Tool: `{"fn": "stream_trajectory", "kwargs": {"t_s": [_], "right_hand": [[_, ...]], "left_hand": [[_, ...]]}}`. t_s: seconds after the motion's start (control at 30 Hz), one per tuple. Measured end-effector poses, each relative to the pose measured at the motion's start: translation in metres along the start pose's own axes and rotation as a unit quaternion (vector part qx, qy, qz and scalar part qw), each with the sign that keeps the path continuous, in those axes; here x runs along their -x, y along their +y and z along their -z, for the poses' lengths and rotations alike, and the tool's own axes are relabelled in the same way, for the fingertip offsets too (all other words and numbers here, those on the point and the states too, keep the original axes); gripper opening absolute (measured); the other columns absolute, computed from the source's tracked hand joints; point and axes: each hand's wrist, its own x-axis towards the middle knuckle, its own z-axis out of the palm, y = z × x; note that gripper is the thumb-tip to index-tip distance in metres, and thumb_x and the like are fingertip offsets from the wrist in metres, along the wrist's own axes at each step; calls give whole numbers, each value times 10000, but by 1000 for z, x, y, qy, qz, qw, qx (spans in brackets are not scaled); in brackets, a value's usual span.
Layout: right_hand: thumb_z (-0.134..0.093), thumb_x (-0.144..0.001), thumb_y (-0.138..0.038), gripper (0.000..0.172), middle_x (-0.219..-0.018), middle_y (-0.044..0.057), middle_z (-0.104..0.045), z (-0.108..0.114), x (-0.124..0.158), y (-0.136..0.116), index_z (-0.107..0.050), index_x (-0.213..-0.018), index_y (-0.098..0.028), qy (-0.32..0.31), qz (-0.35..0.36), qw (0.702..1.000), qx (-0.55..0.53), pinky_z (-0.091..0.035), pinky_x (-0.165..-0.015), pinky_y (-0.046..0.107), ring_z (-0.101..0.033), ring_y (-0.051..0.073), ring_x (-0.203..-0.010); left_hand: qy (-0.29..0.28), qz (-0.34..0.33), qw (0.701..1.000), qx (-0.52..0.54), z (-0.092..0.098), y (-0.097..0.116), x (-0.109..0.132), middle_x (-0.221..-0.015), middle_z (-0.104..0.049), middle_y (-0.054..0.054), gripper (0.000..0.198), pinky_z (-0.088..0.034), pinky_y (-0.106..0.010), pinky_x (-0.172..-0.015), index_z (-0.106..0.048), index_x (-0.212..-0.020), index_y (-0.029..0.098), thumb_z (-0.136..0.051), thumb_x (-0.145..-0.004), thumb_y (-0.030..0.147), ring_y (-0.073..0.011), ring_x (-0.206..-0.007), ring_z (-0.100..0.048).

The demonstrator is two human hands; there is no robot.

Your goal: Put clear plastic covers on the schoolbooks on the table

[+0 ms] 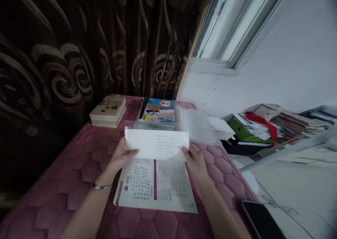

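My left hand (120, 157) and my right hand (196, 160) grip the two side ends of a white printed paper (155, 144), thumbs on its near face. Small lines of text run across its right half. Just below it, a larger printed page (163, 196) with purple bars lies on the pink quilted cover (142, 225); whether the two are joined, I cannot tell. Behind the white paper, clear plastic shows at its upper left edge. A bracelet is round my left wrist.
A stack of tan books (107, 111) stands at the back left. Beyond my hands lie a blue textbook (160, 109) and clear plastic sheets (197, 124). A phone (260, 219) is at the front right. Piled papers and books (292, 121) fill a shelf to the right.
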Motion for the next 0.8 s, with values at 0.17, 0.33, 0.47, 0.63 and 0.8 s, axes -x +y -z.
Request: {"fn": "stream_trajectory", "kwargs": {"t_s": [0.17,0.33,0.47,0.63,0.8], "right_hand": [[-655,-742,-503,272,-849,27,-693,9,-3,1,-651,-844,-252,-72,27,994,-75,-510,-670,327,-630,228,-786],[-685,-729,-433,276,-881,50,-717,9,-8,7,-676,-885,-205,-93,23,988,-123,-521,-750,361,-658,241,-833],[-637,-776,-404,226,-891,46,-717,3,-6,7,-667,-882,-207,-59,19,991,-115,-507,-739,337,-654,234,-845],[-567,-807,-470,279,-688,14,-622,0,-3,2,-597,-715,-208,-14,27,999,-36,-435,-574,295,-576,196,-659],[-513,-832,-560,382,-685,17,-592,-2,-3,3,-572,-711,-203,0,28,1000,-1,-393,-525,279,-522,170,-612]], "left_hand": [[20,-5,1000,-21,3,-4,-7,-971,-727,-84,630,-565,-335,-714,-567,-1021,189,-887,-495,322,-257,-858,-697],[24,0,999,-25,0,-3,-6,-950,-731,-68,614,-561,-322,-698,-567,-1039,185,-866,-530,356,-239,-821,-698],[29,-1,999,-28,-1,-2,-5,-947,-733,-74,619,-558,-323,-689,-574,-1044,183,-864,-535,383,-244,-814,-699],[36,-11,998,-59,-3,-3,-4,-967,-729,-80,583,-552,-337,-730,-581,-1010,165,-848,-560,422,-259,-865,-694],[10,-18,998,-52,1,-2,-3,-1038,-718,-89,600,-549,-351,-787,-570,-1057,181,-855,-570,384,-268,-941,-684]]}}
